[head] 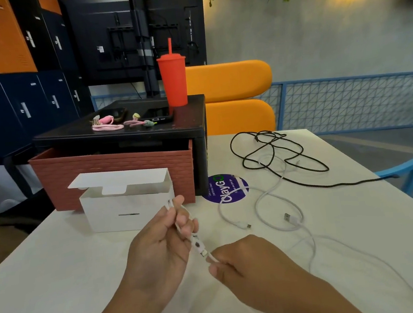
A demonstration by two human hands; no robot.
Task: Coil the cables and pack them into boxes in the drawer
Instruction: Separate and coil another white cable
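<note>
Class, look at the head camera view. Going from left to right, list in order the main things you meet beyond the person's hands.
white box → red cup → purple sticker → black cable. The white cable is left out because it stretches across several of these.

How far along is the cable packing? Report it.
Done: nothing visibly boxed; the white box stands open before the drawer. In hand: left hand and right hand hold a white cable near its plug. Left: coiling it, then the sprawled black cable.
</note>
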